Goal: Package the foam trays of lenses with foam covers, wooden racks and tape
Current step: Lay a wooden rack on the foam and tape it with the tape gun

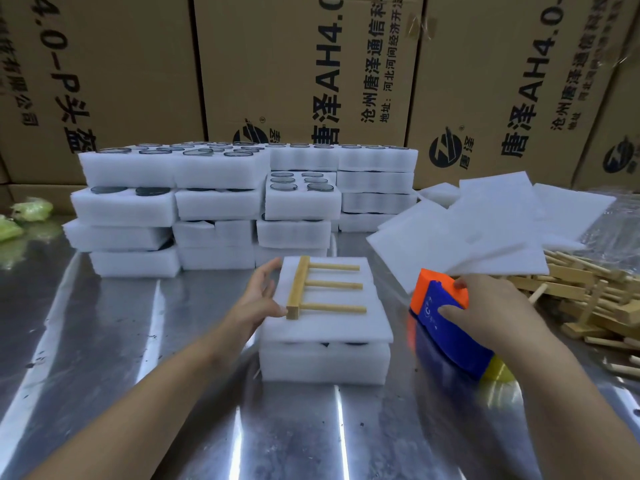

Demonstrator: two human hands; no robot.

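A: Where is the foam tray (pixel 325 363) sitting?
B: It is sitting mid-surface (pixel 194 393) before you, wearing its foam cover (pixel 332 325) and 1 wooden rack (pixel 298 289). Your left grip (pixel 263 296) is resting released beside the rack; your right grip (pixel 485 306) is grasping the tape dispenser (pixel 446 329).
A: How is it handling?
B: Probably light and dentable, carrying fragile lenses (pixel 348 344); I am advising steadying its flat sides

The bare left arm (pixel 166 372) and right arm (pixel 554 375) reach forward. The left hand (pixel 259 296) is open, fingers loosely spread. The right hand (pixel 491 306) grips a tape dispenser (pixel 440 327), fingers apparently curled over its top.
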